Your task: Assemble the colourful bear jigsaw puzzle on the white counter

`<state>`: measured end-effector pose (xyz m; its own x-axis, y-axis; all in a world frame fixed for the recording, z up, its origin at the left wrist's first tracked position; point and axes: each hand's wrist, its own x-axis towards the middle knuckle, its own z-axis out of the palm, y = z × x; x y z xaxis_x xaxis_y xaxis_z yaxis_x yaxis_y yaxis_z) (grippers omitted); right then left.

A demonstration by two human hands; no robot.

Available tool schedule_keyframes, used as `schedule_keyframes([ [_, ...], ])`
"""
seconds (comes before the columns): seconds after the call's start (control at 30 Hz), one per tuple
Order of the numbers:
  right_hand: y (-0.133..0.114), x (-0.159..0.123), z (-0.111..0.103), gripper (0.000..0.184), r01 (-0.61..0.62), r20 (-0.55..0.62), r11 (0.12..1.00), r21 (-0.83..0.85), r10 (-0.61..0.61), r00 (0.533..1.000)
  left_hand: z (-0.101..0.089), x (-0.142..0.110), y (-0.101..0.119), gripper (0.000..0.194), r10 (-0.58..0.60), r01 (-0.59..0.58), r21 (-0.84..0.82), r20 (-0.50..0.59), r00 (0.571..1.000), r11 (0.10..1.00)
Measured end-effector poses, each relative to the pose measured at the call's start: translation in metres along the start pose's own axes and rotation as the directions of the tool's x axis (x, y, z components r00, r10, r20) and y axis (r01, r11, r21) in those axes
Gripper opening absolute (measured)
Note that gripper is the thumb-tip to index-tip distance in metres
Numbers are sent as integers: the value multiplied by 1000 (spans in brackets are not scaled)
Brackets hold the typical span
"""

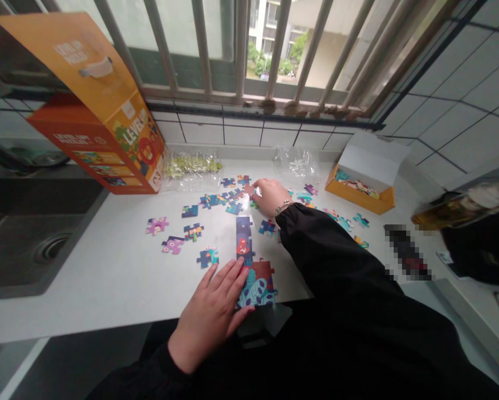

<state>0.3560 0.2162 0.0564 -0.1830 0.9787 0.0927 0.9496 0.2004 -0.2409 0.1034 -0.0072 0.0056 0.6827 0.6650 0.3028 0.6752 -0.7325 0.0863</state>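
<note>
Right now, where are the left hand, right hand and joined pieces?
Left hand (216, 301): head view, back of the hand.
Right hand (273, 196): head view, back of the hand.
Joined pieces (255, 288): head view, teal leaf-patterned part near the counter edge.

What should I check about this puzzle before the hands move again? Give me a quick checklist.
1. Left hand on the joined pieces: ok, fingers resting on their left side.
2. Right hand's grip on a piece: cannot tell; fingertips are at a reddish piece.
3. All loose pieces in sight: cannot tell; the right sleeve may hide some.
4. Joined pieces well back from the near edge of the counter: not ok, close to it.
5. Small box open: ok.
</note>
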Motion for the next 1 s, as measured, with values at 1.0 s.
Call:
schedule_keyframes([
  [1.0, 19, -35, -18, 15, -77, -140, 805, 588, 196, 971, -1, 2, 0, 64, -21, 21, -16, 10, 1000, 1000],
])
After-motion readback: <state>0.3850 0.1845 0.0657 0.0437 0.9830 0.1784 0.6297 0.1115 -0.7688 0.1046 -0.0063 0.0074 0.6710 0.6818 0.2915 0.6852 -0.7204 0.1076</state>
